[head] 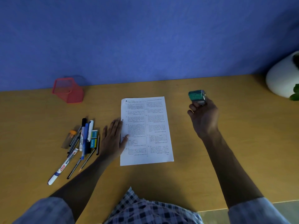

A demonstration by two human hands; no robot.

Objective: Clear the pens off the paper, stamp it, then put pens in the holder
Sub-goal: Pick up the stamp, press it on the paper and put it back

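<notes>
1. The left hand [113, 138] lay spread flat on the paper's [146, 130] left edge, mid-frame.
2. The right hand [204, 117] pinched the green stamp [196, 95], right of the paper.
3. Pens [82, 143] lay heaped lower left; the red holder [68, 90] stood above them.

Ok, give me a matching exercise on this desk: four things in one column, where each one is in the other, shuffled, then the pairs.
Things:
1. green self-inking stamp
2. red mesh pen holder
3. white printed paper sheet
4. pile of pens and markers

Places:
A. at the back left of the wooden desk, by the blue wall
B. held up in the right hand
C. flat mid-desk, left hand on its edge
D. on the desk, left of the left hand

Pairs: 1-B, 2-A, 3-C, 4-D
</notes>
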